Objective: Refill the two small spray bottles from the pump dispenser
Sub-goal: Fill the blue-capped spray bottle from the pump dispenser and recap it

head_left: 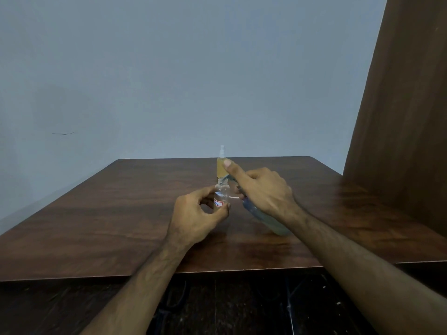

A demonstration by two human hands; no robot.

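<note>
My left hand [197, 217] grips a small clear spray bottle [221, 193] with a red-edged label, held upright with its neck open. My right hand [263, 189] holds the bluish pump dispenser [268, 220] tilted to the left, its nozzle right at the small bottle's neck and my index finger stretched over the pump head. Behind them a second small spray bottle [221, 166] stands upright on the table, filled with yellowish liquid and with its sprayer top on. The dispenser's upper part is hidden by my right hand.
The brown wooden table [121, 213] reaches a grey wall at the back. A brown wooden panel [399, 117] rises at the right. Dark floor shows below the table's near edge.
</note>
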